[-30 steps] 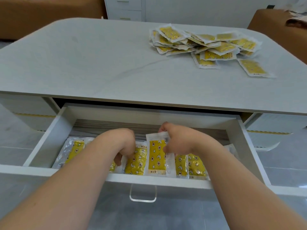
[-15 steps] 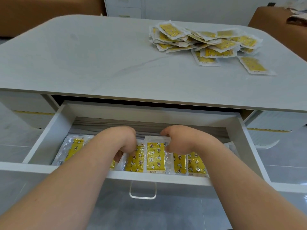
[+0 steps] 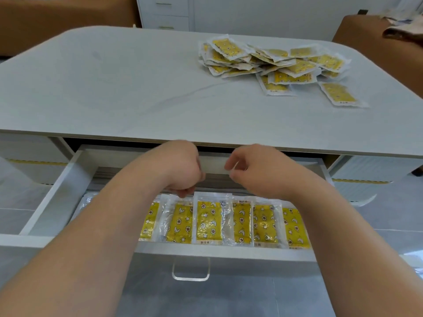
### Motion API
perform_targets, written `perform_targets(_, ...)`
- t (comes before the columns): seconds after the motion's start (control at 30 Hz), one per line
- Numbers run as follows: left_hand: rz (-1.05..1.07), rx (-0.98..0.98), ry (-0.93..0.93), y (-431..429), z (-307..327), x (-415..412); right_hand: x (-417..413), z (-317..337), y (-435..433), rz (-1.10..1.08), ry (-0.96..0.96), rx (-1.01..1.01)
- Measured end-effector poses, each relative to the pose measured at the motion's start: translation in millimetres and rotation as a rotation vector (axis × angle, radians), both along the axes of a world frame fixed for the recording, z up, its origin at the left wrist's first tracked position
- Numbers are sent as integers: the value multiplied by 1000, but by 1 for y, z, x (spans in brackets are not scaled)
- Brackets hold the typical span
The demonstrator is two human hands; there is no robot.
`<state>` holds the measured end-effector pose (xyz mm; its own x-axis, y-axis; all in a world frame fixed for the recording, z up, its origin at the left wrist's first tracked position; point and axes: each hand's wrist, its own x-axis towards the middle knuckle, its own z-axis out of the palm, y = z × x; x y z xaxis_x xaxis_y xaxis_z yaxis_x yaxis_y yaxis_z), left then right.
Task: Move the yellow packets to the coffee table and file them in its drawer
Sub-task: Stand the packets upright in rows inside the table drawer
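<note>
Several yellow packets (image 3: 207, 221) stand side by side in a row at the front of the open white drawer (image 3: 57, 193) of the coffee table (image 3: 114, 88). A loose pile of more yellow packets (image 3: 274, 62) lies on the tabletop at the far right. My left hand (image 3: 178, 165) hovers over the drawer with its fingers curled down, fingertips just above the tops of the row, holding nothing. My right hand (image 3: 256, 170) is beside it at the same height, fingers loosely curled and empty. My left forearm hides the left part of the row.
A clear handle (image 3: 191, 272) hangs on the drawer front. Brown sofas stand at the back left (image 3: 57, 19) and the right (image 3: 377, 42), and a white cabinet (image 3: 164, 12) behind the table. Grey tiled floor surrounds it.
Both hands have let go of the packets and risen out of the drawer toward the table's front edge. The packet my right hand held now stands in the row.
</note>
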<state>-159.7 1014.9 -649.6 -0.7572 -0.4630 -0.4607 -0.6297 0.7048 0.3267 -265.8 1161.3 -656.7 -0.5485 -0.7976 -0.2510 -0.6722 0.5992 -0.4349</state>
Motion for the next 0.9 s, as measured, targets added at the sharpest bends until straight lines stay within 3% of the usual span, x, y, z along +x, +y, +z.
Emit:
perform_targets(0.23,60,-128,542,28,9,-36,-42,10,25,-413,242,-376)
perform_targets(0.33,-52,-230,708,35,-2,-75,-98,2,34,-607,477,-333)
perform_targets(0.4,-147,-324,729,34,-8,-119,-141,-1,36,-681,564,-249)
perform_targets(0.5,-265,-450,538,28,-13,-189,-192,-8,36,-716,570,-134)
perform_targets(0.7,-318,-460,358,10,-29,-244,-228,-19,32,-803,457,-14)
perform_targets(0.9,-126,-743,763,21,-29,-220,-226,-21,34,-872,521,-60)
